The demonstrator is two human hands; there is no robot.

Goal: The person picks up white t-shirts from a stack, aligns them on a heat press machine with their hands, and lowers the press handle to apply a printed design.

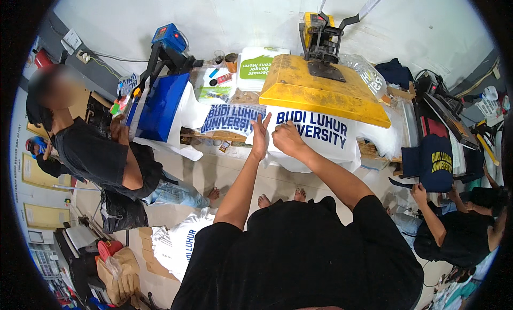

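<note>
A white T-shirt (315,149) with dark blue lettering lies on the yellow heat press (326,88), its lower part hanging over the front edge. My right hand (288,139) is closed over the left side of the lettering; whatever its curled fingers may grip is hidden. Close to its left, my left hand (260,138) is raised with its fingers stretched and apart. Just left of those fingers, a transfer film sheet (227,123) with the same blue lettering lies on the bench.
At left, a person (96,144) stands by a blue heat press (159,107). Printed sheets (262,69) and cups (231,61) stand behind the film. Another person (454,230) at right handles a dark shirt (435,163). A white shirt pile (181,246) sits low at left.
</note>
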